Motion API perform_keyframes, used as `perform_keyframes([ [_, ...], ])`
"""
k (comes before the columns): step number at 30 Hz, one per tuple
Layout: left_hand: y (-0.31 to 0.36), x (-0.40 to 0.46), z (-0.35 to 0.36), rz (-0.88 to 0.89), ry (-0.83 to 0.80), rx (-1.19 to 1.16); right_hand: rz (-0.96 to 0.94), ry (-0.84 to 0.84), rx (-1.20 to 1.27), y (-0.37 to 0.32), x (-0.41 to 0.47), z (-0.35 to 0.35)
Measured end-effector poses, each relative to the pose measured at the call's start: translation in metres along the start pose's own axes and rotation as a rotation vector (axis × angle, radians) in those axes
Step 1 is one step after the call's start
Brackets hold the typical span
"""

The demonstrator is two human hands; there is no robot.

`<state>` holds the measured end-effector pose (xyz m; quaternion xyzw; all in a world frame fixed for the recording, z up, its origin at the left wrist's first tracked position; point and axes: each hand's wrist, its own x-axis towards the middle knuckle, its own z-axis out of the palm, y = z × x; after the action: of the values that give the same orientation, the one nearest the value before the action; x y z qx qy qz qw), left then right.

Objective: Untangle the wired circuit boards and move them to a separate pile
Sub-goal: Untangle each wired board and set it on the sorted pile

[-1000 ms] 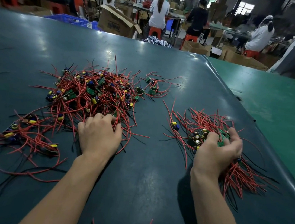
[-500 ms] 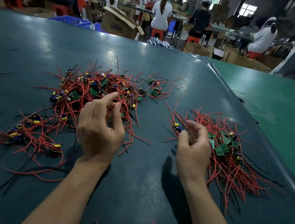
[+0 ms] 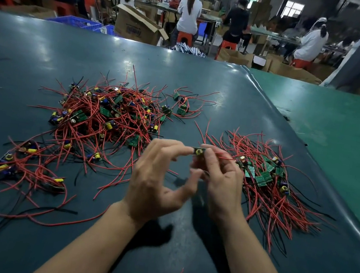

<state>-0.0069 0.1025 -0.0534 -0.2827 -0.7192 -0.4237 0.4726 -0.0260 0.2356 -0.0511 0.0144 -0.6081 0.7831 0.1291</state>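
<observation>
Both hands (image 3: 193,171) now pinch (midair) board (image 3: 199,151).

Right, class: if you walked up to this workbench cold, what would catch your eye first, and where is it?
First, the big tangled heap of red-wired green circuit boards left of centre on the dark teal table. Next, the smaller sorted pile of red-wired boards to its right. Between them, the left hand and right hand pinch one small board with a yellow component above the table.
</observation>
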Motion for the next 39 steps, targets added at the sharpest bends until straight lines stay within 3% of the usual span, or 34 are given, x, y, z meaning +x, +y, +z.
perform_keyframes([
  [3,-0.001,0.002,-0.001,-0.193,0.057,-0.02,0.152,0.053,0.247,-0.01,0.002,-0.003],
  [5,-0.002,-0.001,0.001,-0.242,-0.04,0.009,0.214,0.053,0.288,-0.012,0.001,-0.002],
  [9,-0.001,-0.005,0.01,-0.572,-0.355,-0.083,0.295,0.052,0.261,-0.013,0.001,-0.006],
  [12,-0.006,-0.003,0.011,-0.739,-0.319,-0.15,0.277,0.018,0.115,-0.01,0.0,-0.005],
  [17,-0.005,0.001,0.012,-0.786,-0.078,-0.311,0.26,-0.041,-0.003,-0.005,-0.005,0.0],
  [21,-0.005,0.004,0.013,-0.937,-0.012,-0.498,0.246,0.029,0.031,-0.007,-0.003,-0.001],
  [27,-0.006,0.003,0.011,-1.029,-0.104,-0.679,0.338,0.092,0.164,-0.011,0.001,-0.006],
  [39,-0.007,0.008,0.003,-1.053,-0.158,-0.836,0.045,0.482,0.26,-0.019,0.018,-0.028],
])
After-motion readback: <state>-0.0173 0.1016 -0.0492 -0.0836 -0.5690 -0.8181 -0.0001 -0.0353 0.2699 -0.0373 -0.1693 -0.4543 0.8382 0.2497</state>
